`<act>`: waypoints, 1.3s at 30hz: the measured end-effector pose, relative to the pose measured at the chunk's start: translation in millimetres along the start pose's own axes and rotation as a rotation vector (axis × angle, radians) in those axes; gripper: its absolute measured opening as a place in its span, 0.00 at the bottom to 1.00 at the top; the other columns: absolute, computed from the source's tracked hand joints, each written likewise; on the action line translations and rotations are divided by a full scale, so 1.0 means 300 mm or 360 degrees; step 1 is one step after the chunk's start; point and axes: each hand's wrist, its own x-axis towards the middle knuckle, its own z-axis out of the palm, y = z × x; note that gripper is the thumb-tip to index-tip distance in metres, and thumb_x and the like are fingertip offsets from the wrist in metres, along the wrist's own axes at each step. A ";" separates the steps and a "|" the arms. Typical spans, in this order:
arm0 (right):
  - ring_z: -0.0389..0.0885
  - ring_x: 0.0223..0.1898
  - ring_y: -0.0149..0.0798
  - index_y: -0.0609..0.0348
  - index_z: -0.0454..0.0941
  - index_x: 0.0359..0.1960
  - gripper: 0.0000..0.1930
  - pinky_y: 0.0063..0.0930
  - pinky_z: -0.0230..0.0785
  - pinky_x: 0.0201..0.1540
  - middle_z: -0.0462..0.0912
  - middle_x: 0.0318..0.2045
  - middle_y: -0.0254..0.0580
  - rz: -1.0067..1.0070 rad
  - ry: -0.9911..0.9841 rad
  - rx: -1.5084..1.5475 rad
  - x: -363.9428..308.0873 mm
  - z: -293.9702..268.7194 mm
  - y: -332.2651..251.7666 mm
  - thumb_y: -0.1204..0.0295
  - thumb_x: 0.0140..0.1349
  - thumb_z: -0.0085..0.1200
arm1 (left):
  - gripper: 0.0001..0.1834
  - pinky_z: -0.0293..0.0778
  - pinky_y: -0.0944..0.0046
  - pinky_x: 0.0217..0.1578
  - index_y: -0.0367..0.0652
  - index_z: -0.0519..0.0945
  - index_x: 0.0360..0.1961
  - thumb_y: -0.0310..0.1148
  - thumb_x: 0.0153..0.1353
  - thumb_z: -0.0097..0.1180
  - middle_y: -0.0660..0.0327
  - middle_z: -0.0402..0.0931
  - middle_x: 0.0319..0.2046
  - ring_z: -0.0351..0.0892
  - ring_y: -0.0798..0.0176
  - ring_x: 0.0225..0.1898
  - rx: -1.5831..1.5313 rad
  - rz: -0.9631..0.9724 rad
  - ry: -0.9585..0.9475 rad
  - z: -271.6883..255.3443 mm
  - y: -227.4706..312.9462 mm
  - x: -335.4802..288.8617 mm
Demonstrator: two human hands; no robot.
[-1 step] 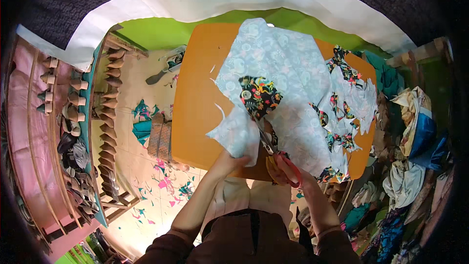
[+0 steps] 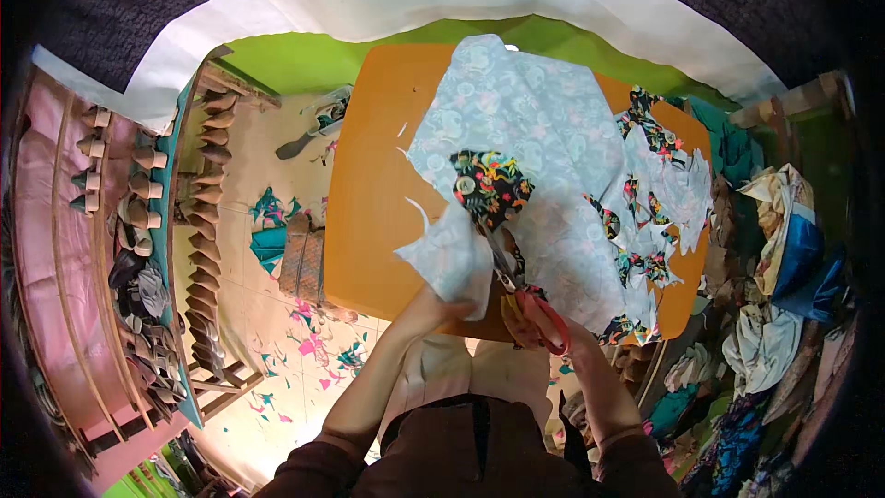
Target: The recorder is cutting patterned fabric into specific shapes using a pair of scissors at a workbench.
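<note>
A large piece of fabric (image 2: 525, 101), pale blue on its upturned side, lies over the orange table. A turned-up flap shows its black floral face (image 2: 491, 186). My right hand (image 2: 539, 325) grips a pair of scissors (image 2: 504, 269) with red handles, their blades pointing away from me and set against the fabric below that flap. With my left hand (image 2: 438, 312) I hold the near left corner of the fabric, just left of the blades; its fingers are partly hidden by the cloth.
Cut floral and pale scraps (image 2: 645, 221) pile on the right of the orange table (image 2: 369, 175). Shoe racks (image 2: 207, 249) stand at the left. Coloured snippets (image 2: 313, 346) litter the tiled floor. Bundled cloths (image 2: 774, 258) hang at the right.
The fabric corner in my left hand has shifted slightly to the right, and the floral flap has dipped a little. My right hand and the scissors stay almost in place.
</note>
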 end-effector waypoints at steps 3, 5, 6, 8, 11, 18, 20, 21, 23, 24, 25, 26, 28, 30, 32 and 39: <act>0.54 0.13 0.21 0.53 0.61 0.29 0.22 0.14 0.47 0.14 0.59 0.16 0.26 -0.0112 -0.0272 0.0187 0.018 -0.038 0.054 0.45 0.55 0.35 | 0.40 0.54 0.67 0.52 0.37 0.57 0.54 0.29 0.37 0.61 0.57 0.59 0.51 0.56 0.61 0.52 0.0303 0.0058 -0.0068 0.009 0.034 -0.018; 0.55 0.14 0.22 0.55 0.63 0.31 0.21 0.14 0.46 0.15 0.61 0.17 0.30 -0.0083 -0.0278 0.0258 0.021 -0.037 0.051 0.48 0.56 0.37 | 0.41 0.52 0.67 0.52 0.37 0.56 0.54 0.29 0.37 0.61 0.57 0.57 0.52 0.55 0.61 0.53 0.0242 0.0064 -0.0063 0.002 0.051 -0.026; 0.56 0.15 0.21 0.56 0.63 0.33 0.23 0.14 0.46 0.16 0.61 0.17 0.29 -0.0024 -0.0223 0.0277 0.014 -0.035 0.039 0.46 0.55 0.36 | 0.41 0.51 0.67 0.53 0.37 0.55 0.55 0.29 0.37 0.62 0.57 0.56 0.53 0.54 0.61 0.54 0.0179 0.0072 -0.0062 -0.003 0.054 -0.028; 0.56 0.16 0.21 0.56 0.63 0.34 0.25 0.13 0.47 0.16 0.60 0.18 0.29 0.0035 -0.0180 0.0289 0.011 -0.031 0.027 0.44 0.54 0.36 | 0.42 0.51 0.67 0.53 0.36 0.56 0.54 0.31 0.37 0.62 0.55 0.57 0.52 0.55 0.60 0.54 0.0096 0.0030 -0.0025 -0.021 0.003 -0.028; 0.56 0.16 0.21 0.57 0.63 0.35 0.28 0.13 0.47 0.16 0.60 0.19 0.28 0.0019 -0.0223 0.0117 0.007 -0.041 0.024 0.42 0.53 0.34 | 0.41 0.53 0.66 0.52 0.35 0.56 0.54 0.33 0.37 0.62 0.54 0.58 0.51 0.56 0.59 0.53 0.0021 0.0005 0.0014 -0.035 -0.019 -0.031; 0.54 0.11 0.22 0.53 0.60 0.30 0.24 0.14 0.46 0.12 0.62 0.18 0.31 -0.0246 -0.0134 0.0460 -0.014 0.021 -0.003 0.44 0.55 0.32 | 0.35 0.66 0.69 0.38 0.37 0.58 0.52 0.26 0.40 0.59 0.58 0.65 0.43 0.67 0.66 0.40 -0.0643 -0.0297 0.0155 -0.027 0.055 -0.067; 0.57 0.13 0.25 0.54 0.59 0.31 0.22 0.16 0.46 0.13 0.67 0.21 0.36 -0.0279 -0.0350 0.0735 -0.011 0.021 -0.008 0.46 0.57 0.29 | 0.33 0.64 0.73 0.28 0.38 0.59 0.51 0.25 0.41 0.59 0.61 0.67 0.39 0.67 0.70 0.31 -0.0754 -0.0280 0.0143 -0.038 0.073 -0.071; 0.57 0.12 0.25 0.53 0.59 0.32 0.17 0.16 0.47 0.13 0.67 0.22 0.37 -0.0212 -0.0238 0.0668 -0.012 0.028 -0.021 0.51 0.58 0.33 | 0.32 0.62 0.76 0.18 0.40 0.60 0.49 0.25 0.41 0.58 0.63 0.68 0.35 0.66 0.75 0.22 -0.0872 -0.0283 0.0130 -0.041 0.085 -0.073; 0.57 0.12 0.24 0.52 0.58 0.33 0.14 0.16 0.47 0.13 0.68 0.22 0.37 -0.0179 -0.0119 0.0587 -0.015 0.066 -0.047 0.56 0.58 0.37 | 0.30 0.55 0.76 0.13 0.40 0.61 0.48 0.25 0.41 0.59 0.65 0.68 0.32 0.60 0.78 0.17 -0.0875 -0.0199 0.0144 -0.014 0.112 -0.066; 0.57 0.11 0.24 0.51 0.58 0.33 0.10 0.16 0.48 0.13 0.67 0.21 0.35 -0.0333 0.0143 0.0493 -0.012 0.105 -0.060 0.61 0.57 0.41 | 0.29 0.47 0.77 0.09 0.41 0.62 0.47 0.26 0.42 0.59 0.67 0.68 0.29 0.54 0.80 0.12 -0.0888 -0.0140 0.0168 -0.003 0.129 -0.062; 0.57 0.11 0.23 0.51 0.59 0.33 0.09 0.16 0.49 0.12 0.67 0.19 0.34 -0.0489 0.0402 0.0401 -0.009 0.138 -0.071 0.65 0.56 0.44 | 0.31 0.63 0.76 0.17 0.39 0.60 0.49 0.26 0.42 0.60 0.64 0.69 0.34 0.66 0.76 0.21 -0.0745 -0.0344 0.0046 -0.016 0.160 -0.072; 0.57 0.11 0.23 0.51 0.59 0.33 0.09 0.16 0.49 0.12 0.67 0.19 0.34 -0.0525 0.0406 0.0392 -0.006 0.154 -0.082 0.65 0.56 0.44 | 0.31 0.63 0.76 0.17 0.39 0.60 0.49 0.26 0.42 0.60 0.64 0.69 0.34 0.66 0.76 0.21 -0.0730 -0.0316 0.0028 0.000 0.173 -0.068; 0.57 0.07 0.24 0.56 0.65 0.21 0.08 0.18 0.49 0.10 0.61 0.08 0.27 -0.0700 0.0432 0.0450 -0.003 0.171 -0.100 0.70 0.52 0.50 | 0.33 0.69 0.70 0.35 0.38 0.59 0.50 0.26 0.42 0.60 0.60 0.67 0.40 0.69 0.68 0.37 -0.0536 0.0186 0.0052 0.055 0.193 -0.057; 0.57 0.10 0.22 0.51 0.60 0.30 0.11 0.17 0.52 0.12 0.63 0.15 0.27 -0.0772 0.0529 0.0405 -0.016 0.181 -0.105 0.75 0.51 0.51 | 0.36 0.64 0.65 0.45 0.36 0.58 0.51 0.28 0.40 0.62 0.59 0.66 0.43 0.65 0.64 0.46 -0.0591 0.0278 -0.0046 0.083 0.227 -0.063; 0.58 0.11 0.21 0.52 0.60 0.30 0.12 0.16 0.51 0.11 0.62 0.16 0.26 -0.0878 0.0923 -0.0103 -0.040 0.192 -0.129 0.77 0.49 0.51 | 0.37 0.63 0.65 0.46 0.36 0.57 0.52 0.28 0.39 0.62 0.58 0.65 0.45 0.65 0.63 0.46 -0.0517 0.0271 -0.0134 0.106 0.256 -0.070; 0.58 0.11 0.22 0.53 0.58 0.32 0.15 0.16 0.52 0.11 0.61 0.18 0.27 -0.1195 0.0871 -0.0076 -0.180 0.142 -0.189 0.75 0.47 0.52 | 0.18 0.68 0.70 0.34 0.36 0.68 0.42 0.31 0.51 0.54 0.62 0.72 0.34 0.72 0.69 0.34 -0.0605 -0.0135 -0.0180 0.217 0.315 -0.086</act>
